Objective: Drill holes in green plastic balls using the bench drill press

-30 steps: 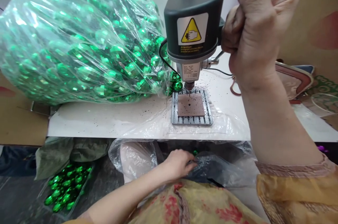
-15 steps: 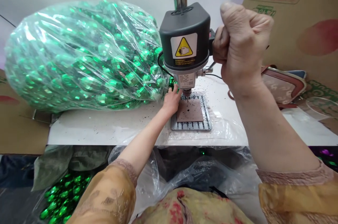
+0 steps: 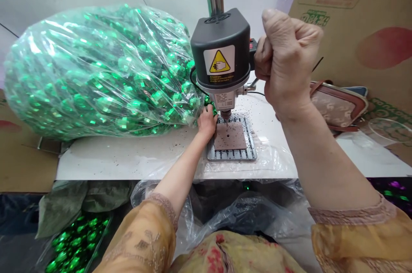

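A small bench drill press (image 3: 222, 47) with a black motor housing stands before me, its chuck and thin bit above a brown board (image 3: 230, 136) with a hole. My right hand (image 3: 286, 54) is closed in a fist at the press's right side, around its feed lever (image 3: 253, 82); the grip is mostly hidden. My left hand (image 3: 207, 122) is beside the metal base plate (image 3: 251, 153), its fingers curled at the mouth of a clear plastic bag (image 3: 103, 71). Shiny green faceted balls (image 3: 210, 103) lie just past the fingertips; what the fingers hold is hidden.
Dark shavings lie scattered over the board and white table (image 3: 106, 159). At right, a brown-trimmed pouch (image 3: 337, 103) rests before a cardboard box (image 3: 350, 41). More green balls (image 3: 77, 238) lie in a container at lower left. Clear plastic sheeting (image 3: 231, 210) hangs below the table edge.
My left hand's fingers, stretched toward the bag mouth before, are now bent inward among the green balls. My right fist keeps its place at the lever. The view has shifted slightly.
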`<state>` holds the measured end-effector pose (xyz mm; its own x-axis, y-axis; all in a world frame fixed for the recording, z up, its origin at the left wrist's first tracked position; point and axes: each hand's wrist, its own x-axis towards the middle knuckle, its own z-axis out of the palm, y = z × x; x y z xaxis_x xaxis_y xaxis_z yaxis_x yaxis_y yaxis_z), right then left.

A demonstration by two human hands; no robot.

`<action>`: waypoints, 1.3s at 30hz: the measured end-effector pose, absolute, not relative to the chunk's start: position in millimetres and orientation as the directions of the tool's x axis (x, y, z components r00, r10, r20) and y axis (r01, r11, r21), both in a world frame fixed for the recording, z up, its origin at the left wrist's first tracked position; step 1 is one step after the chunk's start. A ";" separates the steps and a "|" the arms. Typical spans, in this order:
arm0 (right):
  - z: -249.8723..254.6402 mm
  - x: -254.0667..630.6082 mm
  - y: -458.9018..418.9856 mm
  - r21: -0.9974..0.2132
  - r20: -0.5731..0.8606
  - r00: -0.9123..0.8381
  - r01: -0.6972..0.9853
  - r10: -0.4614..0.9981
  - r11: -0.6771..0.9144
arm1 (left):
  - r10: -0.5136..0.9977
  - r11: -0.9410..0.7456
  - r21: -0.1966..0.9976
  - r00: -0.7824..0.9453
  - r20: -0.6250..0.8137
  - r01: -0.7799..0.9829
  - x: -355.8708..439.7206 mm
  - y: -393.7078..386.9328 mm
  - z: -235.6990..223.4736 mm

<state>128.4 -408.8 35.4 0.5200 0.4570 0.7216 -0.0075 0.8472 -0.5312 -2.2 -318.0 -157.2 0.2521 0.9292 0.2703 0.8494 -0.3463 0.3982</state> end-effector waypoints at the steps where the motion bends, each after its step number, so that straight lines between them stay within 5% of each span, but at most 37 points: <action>1: 35.2 128.4 -408.4 -0.529 0.723 0.521 -0.004 0.454 0.848 | 0.926 -0.352 0.411 0.250 0.283 0.841 -4.6 -318.3 -157.3; 13: 36.1 128.5 -415.4 -0.591 0.708 0.494 0.024 0.504 0.807 | 0.908 -0.404 0.318 0.333 0.255 0.858 -11.1 -317.4 -160.7; 19: 35.9 128.1 -416.7 -0.568 0.717 0.496 0.006 0.491 0.823 | 0.907 -0.401 0.472 0.268 0.324 0.785 -11.8 -316.2 -162.1; 24: 35.4 129.4 -416.4 -0.557 0.732 0.478 0.012 0.485 0.830 | 0.873 -0.476 0.820 0.283 0.397 0.317 -35.3 -338.5 -164.4; 27: 35.5 129.5 -415.2 -0.535 0.744 0.477 0.004 0.469 0.845 | 0.945 -0.153 0.984 0.279 0.173 -0.090 -45.9 -361.3 -162.0; 31: 34.9 129.1 -412.7 -0.538 0.737 0.483 -0.005 0.474 0.843 | 0.923 0.199 0.915 0.382 -0.055 -0.350 -52.3 -383.3 -154.6; 34: 34.1 129.1 -411.9 -0.536 0.739 0.485 0.004 0.467 0.844 | 0.915 0.185 0.929 0.400 -0.044 -0.322 -55.7 -389.1 -152.9; 39: 33.4 129.3 -412.4 -0.537 0.751 0.483 0.048 0.451 0.842 | 0.903 -0.077 0.993 0.415 0.108 -0.092 -58.8 -388.6 -157.8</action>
<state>129.3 -412.4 33.4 0.4827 0.4507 0.7509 0.0482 0.8424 -0.5367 -58.8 -388.6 -157.8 0.4155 0.9031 0.1083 -0.0915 -0.0770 0.9928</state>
